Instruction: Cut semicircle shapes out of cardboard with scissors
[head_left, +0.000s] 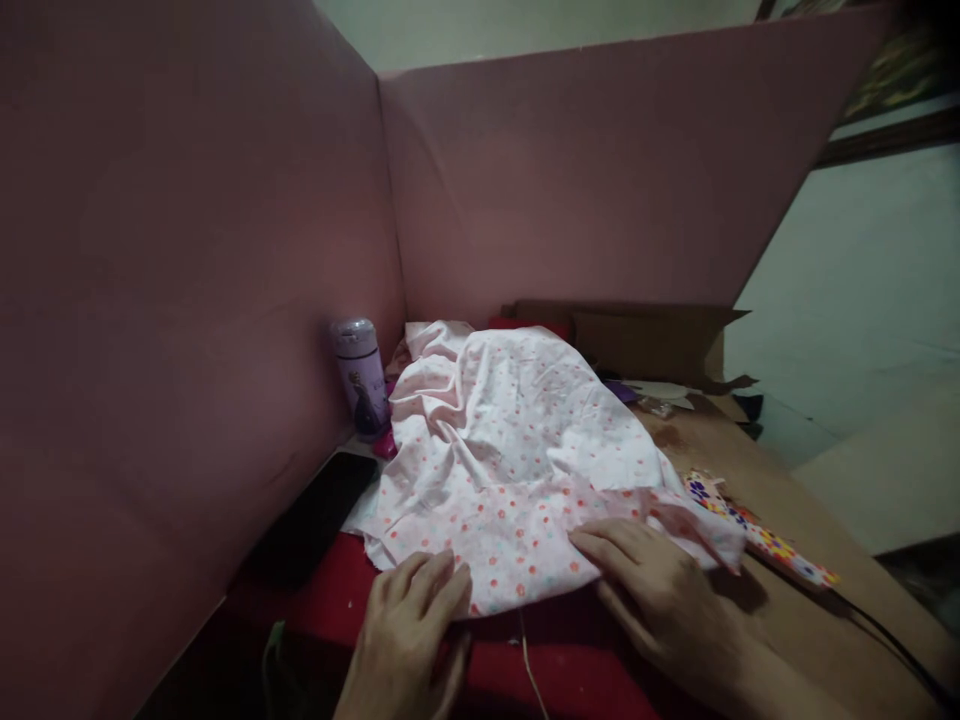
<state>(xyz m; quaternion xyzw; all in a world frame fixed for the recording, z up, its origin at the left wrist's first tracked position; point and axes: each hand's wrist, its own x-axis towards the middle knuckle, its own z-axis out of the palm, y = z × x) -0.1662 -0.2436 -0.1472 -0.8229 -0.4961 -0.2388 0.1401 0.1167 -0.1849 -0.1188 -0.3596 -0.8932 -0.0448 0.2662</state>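
A pale pink cloth with small red and blue dots lies rumpled in front of me. Along its near side runs a band where the print looks brighter, apparently folded over. My left hand has bent fingers on top of the near edge, with the thumb below it. Further right, my right hand holds the same edge, fingers over the cloth and thumb lower down. The fingertips' exact grip is partly hidden. Beneath the cloth shows a red surface.
A lilac bottle stands in the left corner by pink panels. Nearer lies a dark flat object. On the right, a flower-patterned stick with a black cord rests on brown cardboard. A thin pale string hangs in front.
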